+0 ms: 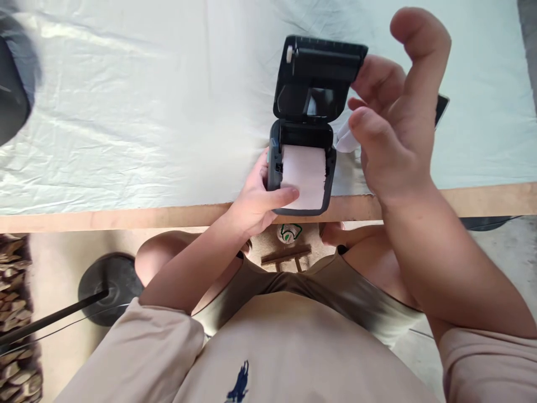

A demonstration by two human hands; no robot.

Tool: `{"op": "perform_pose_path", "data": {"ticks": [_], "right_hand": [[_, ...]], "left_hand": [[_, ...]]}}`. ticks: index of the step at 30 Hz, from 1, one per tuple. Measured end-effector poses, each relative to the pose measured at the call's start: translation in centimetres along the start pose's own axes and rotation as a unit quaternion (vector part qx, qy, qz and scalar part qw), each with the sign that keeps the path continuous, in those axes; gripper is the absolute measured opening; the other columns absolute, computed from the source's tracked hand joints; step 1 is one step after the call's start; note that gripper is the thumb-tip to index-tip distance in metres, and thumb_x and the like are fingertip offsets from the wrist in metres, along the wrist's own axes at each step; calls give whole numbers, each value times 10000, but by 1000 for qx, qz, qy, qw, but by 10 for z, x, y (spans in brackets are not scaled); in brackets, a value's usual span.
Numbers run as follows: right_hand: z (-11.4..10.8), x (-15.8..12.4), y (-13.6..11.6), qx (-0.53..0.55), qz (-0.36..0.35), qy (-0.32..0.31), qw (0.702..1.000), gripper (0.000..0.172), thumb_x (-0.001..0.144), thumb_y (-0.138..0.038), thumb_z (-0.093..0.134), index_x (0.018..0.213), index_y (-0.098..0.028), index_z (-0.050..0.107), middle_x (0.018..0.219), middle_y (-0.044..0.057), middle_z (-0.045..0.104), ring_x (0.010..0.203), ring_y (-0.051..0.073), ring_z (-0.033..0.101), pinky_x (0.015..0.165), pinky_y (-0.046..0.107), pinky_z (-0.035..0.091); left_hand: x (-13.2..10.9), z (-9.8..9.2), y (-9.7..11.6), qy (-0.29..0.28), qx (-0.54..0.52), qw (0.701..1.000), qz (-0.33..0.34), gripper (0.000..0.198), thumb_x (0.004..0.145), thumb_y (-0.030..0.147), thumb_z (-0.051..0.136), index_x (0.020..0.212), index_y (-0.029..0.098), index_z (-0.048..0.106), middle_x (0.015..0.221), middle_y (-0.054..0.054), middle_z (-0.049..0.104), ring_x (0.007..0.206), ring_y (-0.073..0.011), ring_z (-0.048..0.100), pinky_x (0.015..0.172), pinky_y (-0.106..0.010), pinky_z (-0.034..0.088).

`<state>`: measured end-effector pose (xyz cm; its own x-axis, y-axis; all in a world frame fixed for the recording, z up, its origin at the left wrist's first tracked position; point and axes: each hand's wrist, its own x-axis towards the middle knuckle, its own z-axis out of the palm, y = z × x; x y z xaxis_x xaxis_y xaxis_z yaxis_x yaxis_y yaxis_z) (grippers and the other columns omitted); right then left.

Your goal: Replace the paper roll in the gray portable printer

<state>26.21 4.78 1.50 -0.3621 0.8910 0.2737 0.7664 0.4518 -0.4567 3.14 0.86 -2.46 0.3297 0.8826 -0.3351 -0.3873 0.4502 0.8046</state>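
Observation:
A small black printer (272, 190) with its lid (323, 70) flipped up is held near the table's front edge. Inside its compartment lies a white paper roll (305, 168). My left hand (264, 198) grips the printer from the left, the thumb resting on the paper. My right hand (394, 112) is raised at the right with its fingers apart; some fingertips are beside the lid's right edge, and whether they touch it is unclear. Behind that hand a white item (347, 140) lies on the cloth, partly hidden.
A pale cloth (126, 112) covers the table, whose wooden edge (184, 215) runs across in front of me. A dark object (12, 89) is at the far left. Another dark item (441, 109) shows behind my right hand. Below left stands a round black base (111, 280) with a pole.

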Motion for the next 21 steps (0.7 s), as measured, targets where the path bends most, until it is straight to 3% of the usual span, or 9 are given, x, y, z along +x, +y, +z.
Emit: {"op": "perform_pose_path", "data": {"ticks": [2, 5, 8, 12, 16, 21], "right_hand": [[2, 6, -14, 4, 1, -6, 1000, 803, 964, -580, 815, 1720, -468, 569, 1562, 93, 695, 1581, 387, 647, 1111, 556, 699], [9, 9, -36, 29, -1, 20, 999, 734, 949, -619, 860, 1624, -430, 643, 1491, 98, 710, 1561, 389, 640, 1158, 578, 683], [16, 3, -43, 59, 6, 32, 998, 654, 982, -608, 853, 1567, -394, 654, 1451, 99, 716, 1514, 374, 654, 1163, 567, 680], [22, -14, -35, 141, 20, 23, 990, 486, 1068, -502, 742, 1517, -346, 637, 1474, 101, 726, 1410, 323, 691, 1160, 527, 682], [26, -22, -30, 209, 0, 2, 978, 438, 1074, -373, 645, 1506, -319, 606, 1558, 100, 718, 1352, 282, 716, 1222, 508, 665], [23, -20, -29, 192, 12, -3, 981, 436, 1061, -339, 647, 1497, -311, 634, 1497, 105, 745, 1382, 281, 729, 1210, 488, 683]], "left_hand": [[-1, 0, 1, -4, -1, 1000, -2, 887, 662, 429, 1158, 1418, 270, 723, 1322, -100, 850, 1432, -486, 800, 1208, -595, 676], [-3, -1, 0, 14, -14, 1000, -3, 832, 659, 389, 1158, 1372, 285, 742, 1279, -74, 853, 1444, -489, 801, 1260, -633, 657], [-4, -2, -3, 14, -26, 999, 11, 764, 705, 400, 1135, 1364, 289, 766, 1247, -51, 873, 1319, -440, 860, 1134, -571, 728], [-2, -1, -5, -28, -71, 996, 48, 546, 906, 599, 1010, 1276, 247, 818, 1167, -57, 902, 1158, -358, 899, 957, -457, 772], [0, 2, -3, -69, -66, 994, 47, 509, 958, 705, 947, 1150, 252, 818, 1214, -93, 926, 1385, -424, 867, 1081, -469, 781], [0, 5, -1, -45, -61, 997, 30, 429, 982, 639, 909, 1118, 243, 815, 1098, -91, 914, 1507, -460, 808, 959, -416, 781]]}}
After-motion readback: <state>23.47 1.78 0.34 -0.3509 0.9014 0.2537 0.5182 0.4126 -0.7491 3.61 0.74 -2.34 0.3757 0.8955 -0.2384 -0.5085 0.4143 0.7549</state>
